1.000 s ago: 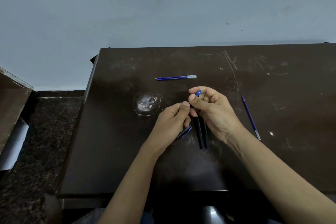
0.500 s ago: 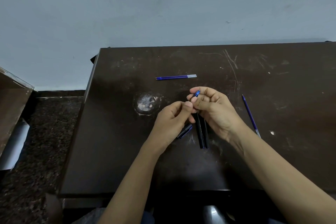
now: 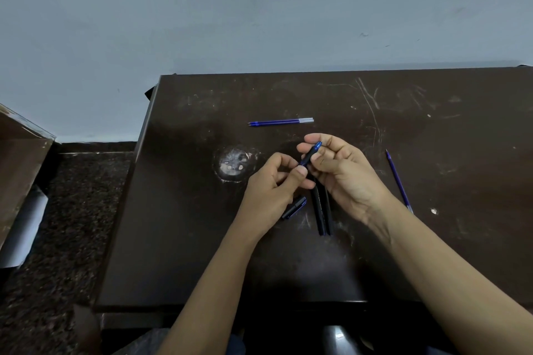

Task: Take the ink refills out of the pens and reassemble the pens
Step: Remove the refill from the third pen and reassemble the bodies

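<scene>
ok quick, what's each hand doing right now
Left hand: closed, fingertips pinching the lower end of the pen.
Right hand: closed around the same pen's upper part.

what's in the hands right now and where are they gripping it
Both hold one pen: the right hand pinches its upper part near the blue end, and the left hand fingers grip its lower end.

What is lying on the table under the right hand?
Two black pens lie side by side under the right hand, their near ends showing. The hand covers their far ends.
</scene>
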Demonstrator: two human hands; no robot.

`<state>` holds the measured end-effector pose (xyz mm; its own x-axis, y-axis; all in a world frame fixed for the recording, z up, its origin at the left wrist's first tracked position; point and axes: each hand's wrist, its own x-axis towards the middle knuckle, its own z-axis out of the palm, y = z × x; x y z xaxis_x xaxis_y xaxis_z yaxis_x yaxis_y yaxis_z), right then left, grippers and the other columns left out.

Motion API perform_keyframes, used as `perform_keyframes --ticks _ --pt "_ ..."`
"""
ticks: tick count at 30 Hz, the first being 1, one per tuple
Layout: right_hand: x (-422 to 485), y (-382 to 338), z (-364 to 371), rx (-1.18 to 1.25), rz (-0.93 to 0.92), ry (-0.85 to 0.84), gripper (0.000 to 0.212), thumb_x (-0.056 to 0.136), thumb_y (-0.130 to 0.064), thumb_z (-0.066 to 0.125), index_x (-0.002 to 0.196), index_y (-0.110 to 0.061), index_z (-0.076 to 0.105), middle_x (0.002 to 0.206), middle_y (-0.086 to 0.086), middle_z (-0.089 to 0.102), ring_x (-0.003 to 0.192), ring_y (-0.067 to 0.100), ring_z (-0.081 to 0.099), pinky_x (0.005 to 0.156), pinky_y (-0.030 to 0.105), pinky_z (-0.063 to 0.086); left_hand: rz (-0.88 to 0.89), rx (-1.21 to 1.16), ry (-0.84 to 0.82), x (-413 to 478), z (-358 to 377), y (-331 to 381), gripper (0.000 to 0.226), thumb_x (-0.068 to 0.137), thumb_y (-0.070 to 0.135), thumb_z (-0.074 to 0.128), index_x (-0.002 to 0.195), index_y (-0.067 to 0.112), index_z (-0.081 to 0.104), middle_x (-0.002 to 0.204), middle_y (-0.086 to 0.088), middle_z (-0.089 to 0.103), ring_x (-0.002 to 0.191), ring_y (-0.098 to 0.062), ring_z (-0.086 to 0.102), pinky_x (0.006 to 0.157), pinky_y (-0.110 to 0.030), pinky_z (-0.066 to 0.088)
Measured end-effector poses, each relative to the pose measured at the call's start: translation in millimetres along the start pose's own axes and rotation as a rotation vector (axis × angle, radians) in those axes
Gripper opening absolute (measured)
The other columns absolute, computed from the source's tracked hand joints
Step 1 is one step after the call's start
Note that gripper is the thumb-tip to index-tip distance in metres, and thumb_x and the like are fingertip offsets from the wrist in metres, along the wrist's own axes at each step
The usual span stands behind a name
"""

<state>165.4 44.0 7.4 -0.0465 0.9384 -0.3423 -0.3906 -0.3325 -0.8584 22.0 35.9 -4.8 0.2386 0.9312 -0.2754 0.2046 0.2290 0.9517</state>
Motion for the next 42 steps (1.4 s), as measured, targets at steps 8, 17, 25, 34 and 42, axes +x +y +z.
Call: perform_keyframes --ticks 8,17,25,34,42 --pt "0.3 4.7 -0.3 -0.098 0.025 0.095 0.019 0.083 0.005 0.061 0.101 -0.001 0.063 0.069 0.001 0.064 0.054 0.004 0.058 0.062 0.019 0.05 0.002 0.058 0.017 0.5 -1.4 -2.3 0.02 0.1 0.028 0.046 0.09 0.021 0.062 0.083 0.006 0.076 0.055 -0.011 0.047 0.05 -0.018 0.04" --pt "1.1 5.4 0.2 -0.148 0.024 0.036 0.021 0.086 -0.004 0.061 0.107 0.0 0.063 0.08 0.005 0.062 0.072 0.009 0.059 0.068 0.018 0.051 -0.009 0.023 -0.005 1.5 -2.4 -2.0 0.021 0.102 0.027 0.04 0.098 0.022 0.061 0.08 0.001 0.075 0.052 -0.01 0.043 0.049 -0.018 0.039" --pt "-0.2 1.6 -2.1 -0.14 0.017 -0.009 0.03 0.089 0.007 0.05 0.115 -0.002 0.061 0.102 0.01 0.069 0.087 0.013 0.063 0.079 0.02 0.052 -0.017 0.015 -0.009 2.0 -3.1 -3.6 0.02 0.102 0.028 0.042 0.098 0.025 0.061 0.08 0.0 0.075 0.048 -0.004 0.041 0.048 -0.016 0.037" --pt "2.9 2.2 -5.3 -0.049 0.02 0.057 0.026 0.087 0.012 0.05 0.1 -0.007 0.063 0.086 0.005 0.065 0.072 0.009 0.063 0.076 0.022 0.053 -0.009 0.041 -0.043 2.3 -4.9 -5.1 0.021 0.102 0.028 0.04 0.103 0.026 0.061 0.073 0.0 0.073 0.049 -0.002 0.042 0.048 -0.015 0.037" --pt "10.7 -12.8 -18.6 0.284 -0.109 0.247 0.028 0.089 0.01 0.046 0.097 -0.011 0.062 0.088 0.001 0.065 0.077 0.008 0.061 0.079 0.021 0.052 0.007 0.077 -0.019 4.4 -9.6 -8.1 0.025 0.103 0.026 0.039 0.097 0.029 0.063 0.071 0.004 0.07 0.054 -0.004 0.046 0.051 -0.016 0.037"
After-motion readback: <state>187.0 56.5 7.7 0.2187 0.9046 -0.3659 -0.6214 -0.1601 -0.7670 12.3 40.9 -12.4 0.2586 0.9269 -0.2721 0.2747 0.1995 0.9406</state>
